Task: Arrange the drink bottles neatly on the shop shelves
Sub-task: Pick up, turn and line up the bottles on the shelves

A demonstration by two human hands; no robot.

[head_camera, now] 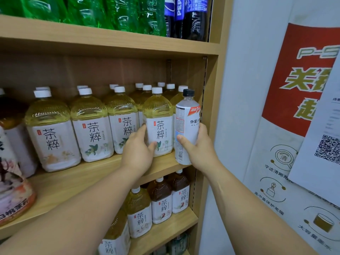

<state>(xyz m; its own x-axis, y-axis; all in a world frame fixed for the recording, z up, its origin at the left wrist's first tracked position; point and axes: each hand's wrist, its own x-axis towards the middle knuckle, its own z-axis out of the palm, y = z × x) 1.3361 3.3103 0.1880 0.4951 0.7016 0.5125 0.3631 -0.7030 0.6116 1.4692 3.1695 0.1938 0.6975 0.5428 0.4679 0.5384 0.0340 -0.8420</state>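
Several yellow tea bottles with white caps and white labels stand in rows on the middle wooden shelf (103,168). My left hand (137,150) grips the lower left side of the rightmost front tea bottle (158,118), thumb on its label. My right hand (197,146) holds a slimmer pale bottle with a black cap (186,116) upright at the shelf's right end, beside the shelf's side panel. That bottle's base sits at the shelf's front edge; I cannot tell whether it rests on the shelf.
Green bottles (110,13) and dark Pepsi bottles (185,17) fill the shelf above. Smaller yellow and brown tea bottles (161,201) stand on the shelf below. Peach-labelled bottles (11,181) crowd the left. A white wall with a red poster (298,89) lies to the right.
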